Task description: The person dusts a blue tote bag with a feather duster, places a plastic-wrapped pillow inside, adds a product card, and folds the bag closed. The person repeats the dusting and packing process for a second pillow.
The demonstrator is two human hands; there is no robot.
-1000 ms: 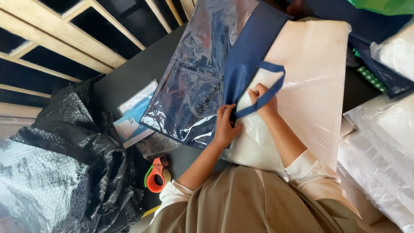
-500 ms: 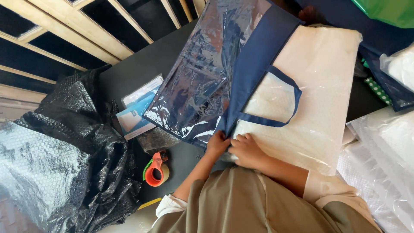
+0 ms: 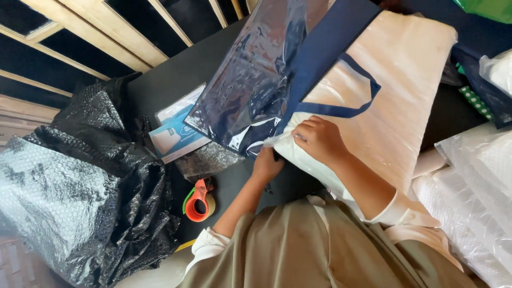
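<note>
A large storage bag (image 3: 250, 90) of navy fabric and clear plastic lies on the dark table, with a navy strap handle (image 3: 349, 106) across it. Pale cream bedding (image 3: 405, 80) fills it. My left hand (image 3: 266, 165) pinches the bag's near edge where the navy trim ends. Just to its right, my right hand (image 3: 320, 141) has its fingers curled into the white fabric at the bag's near corner. Both hands touch the same corner, close together.
A heap of black bubble wrap (image 3: 90, 186) fills the left. An orange and green tape dispenser (image 3: 198, 200) lies near my left forearm, behind it a blue and white box (image 3: 176, 133). White plastic-wrapped packs (image 3: 474, 186) are stacked at the right. Wooden slats (image 3: 106, 37) run at the upper left.
My right hand let go of the navy strap handle and came down to the bag's near corner beside my left hand. The handle now lies flat on the bag.
</note>
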